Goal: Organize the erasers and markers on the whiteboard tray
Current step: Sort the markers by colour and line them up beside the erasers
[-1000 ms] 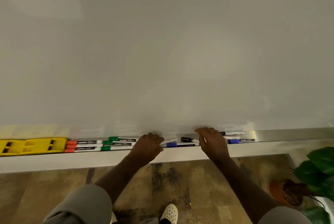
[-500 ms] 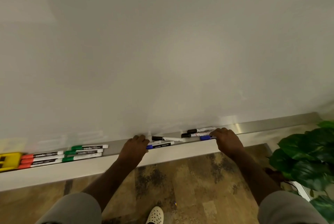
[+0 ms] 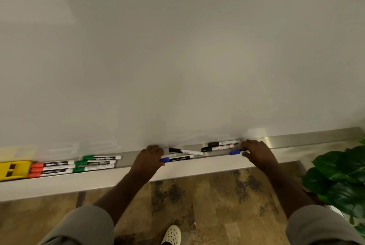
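Two hands were down on the whiteboard tray (image 3: 296, 140). Left hand (image 3: 149, 158) had its fingers curled over the cap end of a blue marker (image 3: 176, 159); right hand (image 3: 256, 153) was pinching another blue marker (image 3: 235, 152) by its barrel, cap sticking out. Between them, three black markers (image 3: 217, 148) lay kinda scattered. Way off left, green markers (image 3: 98, 162) and red markers (image 3: 52, 167) were lined up in rows, right beside a yellow eraser (image 3: 14, 169).

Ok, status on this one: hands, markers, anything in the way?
Left hand on one blue marker; right hand on another blue marker. Red markers, green markers grouped beside yellow eraser. Black markers loose. Nothing blocking.
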Motion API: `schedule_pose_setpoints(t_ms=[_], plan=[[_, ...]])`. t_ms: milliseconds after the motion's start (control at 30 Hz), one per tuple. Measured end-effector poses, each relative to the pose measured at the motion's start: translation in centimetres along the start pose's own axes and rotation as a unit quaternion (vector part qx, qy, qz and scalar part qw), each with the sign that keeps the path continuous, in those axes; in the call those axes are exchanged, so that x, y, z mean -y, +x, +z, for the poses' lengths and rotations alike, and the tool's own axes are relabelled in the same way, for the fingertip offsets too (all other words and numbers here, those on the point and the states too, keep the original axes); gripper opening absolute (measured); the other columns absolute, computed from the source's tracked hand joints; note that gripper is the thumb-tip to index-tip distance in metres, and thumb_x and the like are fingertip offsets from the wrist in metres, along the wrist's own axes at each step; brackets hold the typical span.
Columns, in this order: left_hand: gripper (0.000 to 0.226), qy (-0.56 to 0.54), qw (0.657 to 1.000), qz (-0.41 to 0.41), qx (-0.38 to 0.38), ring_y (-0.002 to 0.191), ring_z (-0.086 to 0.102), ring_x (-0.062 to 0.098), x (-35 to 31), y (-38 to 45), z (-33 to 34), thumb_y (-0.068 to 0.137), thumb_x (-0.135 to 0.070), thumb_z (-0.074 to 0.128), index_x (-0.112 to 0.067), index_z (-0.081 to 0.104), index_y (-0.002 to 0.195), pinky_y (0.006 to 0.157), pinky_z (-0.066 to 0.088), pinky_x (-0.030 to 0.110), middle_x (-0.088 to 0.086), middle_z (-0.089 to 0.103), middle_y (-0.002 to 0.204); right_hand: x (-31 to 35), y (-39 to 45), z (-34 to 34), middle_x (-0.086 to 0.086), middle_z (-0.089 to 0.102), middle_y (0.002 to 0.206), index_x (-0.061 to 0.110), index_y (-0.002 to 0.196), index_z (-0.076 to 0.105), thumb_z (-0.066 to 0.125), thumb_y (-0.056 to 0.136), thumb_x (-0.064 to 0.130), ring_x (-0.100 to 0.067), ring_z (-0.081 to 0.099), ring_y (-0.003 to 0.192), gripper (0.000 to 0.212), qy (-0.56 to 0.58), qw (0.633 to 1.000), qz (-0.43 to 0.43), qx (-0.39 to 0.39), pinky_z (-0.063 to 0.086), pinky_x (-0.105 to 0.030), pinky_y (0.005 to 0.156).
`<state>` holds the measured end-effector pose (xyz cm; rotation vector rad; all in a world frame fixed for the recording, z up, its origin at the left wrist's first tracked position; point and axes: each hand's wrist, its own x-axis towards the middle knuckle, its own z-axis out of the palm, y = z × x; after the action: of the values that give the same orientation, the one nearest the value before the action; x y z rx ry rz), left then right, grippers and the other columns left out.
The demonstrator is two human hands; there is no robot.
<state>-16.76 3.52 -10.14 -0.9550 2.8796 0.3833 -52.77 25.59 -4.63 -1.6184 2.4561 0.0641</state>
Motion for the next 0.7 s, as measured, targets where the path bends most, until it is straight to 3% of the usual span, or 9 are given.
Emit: schedule_pose_setpoints(t_ms=[133,267,400,533,633,700], plan=[[0.033,0.015,0.999,0.023,-0.019,0.098,0.058,0.025,0.1,-0.4,-0.3,0.084,-0.037,0.071,-0.016,0.061,0.106,0.081,0.05,0.036,0.004,0.061,0.107,-0.2,-0.4,-0.6,-0.002,0.071,0.101,0.02,0.101,0.067,0.067,0.089,0.019,-0.023,0.061,0.089,0.012,0.048,0.998,-0.004,-0.04,0.045,-0.033,0.078],[0.038,0.077,0.994,0.064,-0.048,0.079,0.064,0.023,0.4,-1.3,0.1,0.07,-0.036,0.086,-0.015,0.067,0.095,0.065,0.057,0.033,0.006,0.066,0.093,-0.1,-0.9,-1.0,-0.005,0.072,0.103,0.016,0.106,0.069,0.069,0.088,0.016,-0.024,0.063,0.09,0.018,0.067,0.996,0.008,-0.066,0.044,-0.028,0.075],[0.038,0.099,0.989,0.093,-0.066,0.082,0.064,0.023,1.3,-1.9,0.4,0.076,-0.037,0.081,-0.016,0.064,0.103,0.066,0.056,0.034,0.006,0.066,0.097,0.1,-1.1,-1.1,-0.007,0.071,0.108,0.015,0.111,0.067,0.068,0.089,0.017,-0.023,0.063,0.094,0.022,0.077,0.994,0.027,-0.072,0.044,-0.027,0.075],[0.034,0.114,0.987,0.105,-0.035,0.09,0.063,0.023,2.2,-2.1,0.0,0.088,-0.038,0.068,-0.016,0.06,0.113,0.074,0.055,0.036,0.006,0.066,0.105,0.5,-1.2,-1.5,-0.009,0.071,0.108,0.012,0.115,0.067,0.068,0.089,0.015,-0.026,0.063,0.093,0.026,0.076,0.993,0.026,-0.09,0.046,-0.031,0.079],[0.033,0.08,0.993,0.091,-0.007,0.099,0.06,0.024,2.7,-1.9,-0.4,0.095,-0.04,0.056,-0.018,0.053,0.119,0.08,0.05,0.037,0.005,0.061,0.114,1.0,-1.2,-1.8,-0.01,0.071,0.1,0.012,0.116,0.068,0.067,0.089,0.012,-0.028,0.062,0.086,0.027,0.052,0.991,-0.012,-0.119,0.048,-0.034,0.072],[0.031,0.077,0.992,0.095,-0.007,0.095,0.06,0.023,3.0,-2.0,-0.9,0.095,-0.041,0.054,-0.018,0.052,0.116,0.074,0.049,0.036,0.004,0.061,0.112,1.6,-1.0,-2.0,-0.01,0.069,0.096,0.013,0.118,0.067,0.065,0.09,0.012,-0.028,0.06,0.083,0.028,0.037,0.99,-0.035,-0.132,0.048,-0.035,0.067]])
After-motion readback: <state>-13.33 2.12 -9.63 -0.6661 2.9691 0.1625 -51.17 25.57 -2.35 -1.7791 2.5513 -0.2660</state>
